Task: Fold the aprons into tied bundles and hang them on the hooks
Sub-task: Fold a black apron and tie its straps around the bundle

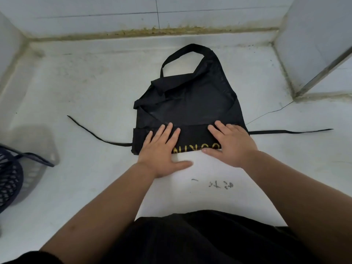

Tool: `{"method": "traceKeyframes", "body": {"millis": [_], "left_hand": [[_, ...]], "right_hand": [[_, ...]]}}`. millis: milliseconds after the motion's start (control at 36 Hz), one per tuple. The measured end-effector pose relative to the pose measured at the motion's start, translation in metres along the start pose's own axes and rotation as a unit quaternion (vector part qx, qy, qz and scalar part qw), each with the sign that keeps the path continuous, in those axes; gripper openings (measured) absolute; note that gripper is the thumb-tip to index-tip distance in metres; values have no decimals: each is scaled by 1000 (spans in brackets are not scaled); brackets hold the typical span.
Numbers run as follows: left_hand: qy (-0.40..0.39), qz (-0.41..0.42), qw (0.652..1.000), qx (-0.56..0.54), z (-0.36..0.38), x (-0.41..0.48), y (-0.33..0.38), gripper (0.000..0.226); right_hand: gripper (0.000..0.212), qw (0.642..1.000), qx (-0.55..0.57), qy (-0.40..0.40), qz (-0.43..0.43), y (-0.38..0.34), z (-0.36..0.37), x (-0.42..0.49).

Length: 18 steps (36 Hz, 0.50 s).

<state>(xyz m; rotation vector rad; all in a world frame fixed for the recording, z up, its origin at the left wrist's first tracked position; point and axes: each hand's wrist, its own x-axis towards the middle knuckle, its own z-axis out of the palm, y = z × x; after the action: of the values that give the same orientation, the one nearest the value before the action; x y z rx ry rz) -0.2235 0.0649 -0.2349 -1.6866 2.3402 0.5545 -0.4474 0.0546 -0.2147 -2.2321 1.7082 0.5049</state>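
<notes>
While both hands lie flat on it, one black apron rests spread in the middle of the frame on a white, scuffed surface. Its cloth is thin, matt and slightly creased, wide at the bottom and narrowing toward the top. Its near edge is turned up into a straight band that bears gold letters, partly hidden by the hands. One neck loop, a flat black strip, arches above the top of the apron. Two narrow ties run out sideways: the left tie curves toward the left of the frame, and the right tie lies almost straight toward the right edge.

The left hand presses the folded band with straight, spread fingers, its thumb on the white surface just below the cloth. The right hand does the same beside it, fingers straight, thumb along the band's lower edge. Neither hand curls round anything.

At the lower left edge one dark blue plastic basket with a lattice wall shows in part. Pale glossy wall tiles with a yellowed, grimy seam run across the top.
</notes>
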Motion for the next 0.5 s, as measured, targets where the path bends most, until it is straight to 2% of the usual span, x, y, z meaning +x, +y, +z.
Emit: {"method": "traceKeyframes", "body": {"millis": [56, 83, 167, 278, 361, 389, 500], "left_hand": [[6, 1, 1000, -24, -5, 0, -2, 100], [6, 2, 999, -40, -8, 0, -2, 95], [-3, 13, 997, -71, -24, 1, -5, 67], [-19, 5, 993, -117, -55, 2, -6, 32], [-93, -35, 980, -172, -70, 4, -8, 23], [-114, -48, 971, -204, -73, 5, -10, 21], [-157, -89, 949, -259, -84, 10, -17, 26]], "right_hand": [[108, 1000, -10, 5, 9, -2, -3, -2], [106, 1000, -7, 9, 10, -4, -6, -3], [79, 999, 33, -2, -1, -5, -16, -7], [65, 986, 134, -100, 12, 1, -49, -10], [26, 984, 116, -133, -6, 6, -62, -9], [20, 983, 120, -137, -5, 8, -63, -8], [23, 982, 135, -130, 29, 15, -61, 0]]}}
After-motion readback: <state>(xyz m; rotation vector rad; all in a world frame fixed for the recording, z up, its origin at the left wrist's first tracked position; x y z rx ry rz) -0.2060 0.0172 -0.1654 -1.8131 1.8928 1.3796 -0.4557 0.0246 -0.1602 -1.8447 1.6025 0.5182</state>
